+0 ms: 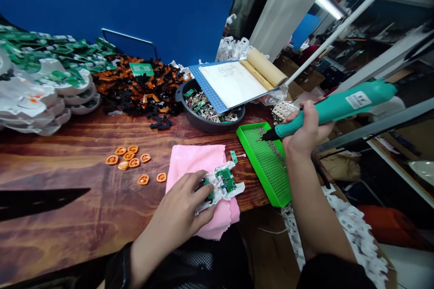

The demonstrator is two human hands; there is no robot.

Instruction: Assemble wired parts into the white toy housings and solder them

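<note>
My left hand (185,203) grips a white plastic shell (239,188) that has green circuit boards (226,179) in it. The shell rests on a folded pink cloth (196,158) at the table's front edge. In my right hand (303,133) is a teal electric screwdriver (335,106), its fingers wrapped round the body. The dark tip points down over a green perforated tray (249,144) that holds small screws (276,152). Beside the cloth lies a small green board (233,157) with a white lead.
Several orange buttons (129,156) lie left of the cloth. Behind stand stacked white shells (40,99), heaped green boards (68,49), black and orange parts (142,86), and a dark basin (203,122) with a blue clipboard (217,95) across it. White parts (352,226) fill a box at lower right.
</note>
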